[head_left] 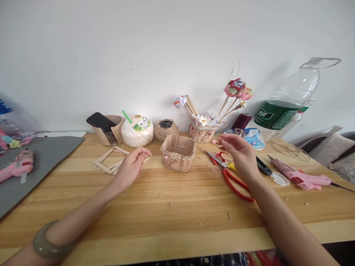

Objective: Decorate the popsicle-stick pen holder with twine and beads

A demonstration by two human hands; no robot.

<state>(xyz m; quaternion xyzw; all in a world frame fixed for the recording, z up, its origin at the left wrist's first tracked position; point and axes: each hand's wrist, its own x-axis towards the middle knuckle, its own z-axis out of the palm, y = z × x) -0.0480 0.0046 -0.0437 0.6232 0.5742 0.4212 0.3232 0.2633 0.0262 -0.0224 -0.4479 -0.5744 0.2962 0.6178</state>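
The wooden counter runs along a pale, plain wall, small wood scraps scattered over its front and right. A grey mat covers the left end, with a pink glue gun lying on it. Along the back stand a holder with a phone leaning in it, a white coconut with a green straw, a roll of twine, a pot of paper flowers, a dark spool and a large bottle with a green label. On the right lie a red-handled tool, a black tool, a round lid and a second glue gun.

The basket of wooden slats stands upright in the middle of the counter, between the hands and touched by neither.

The left hand, a bangle on its forearm, reaches in from the lower left, fingers curled against the thumb, near the stick frames; whether it grips anything cannot be told. The right hand is raised above the red-handled tool, fingers bent and pointing left, thumb close to them. A pink bead shows at its fingertips; whether they pinch it is unclear.
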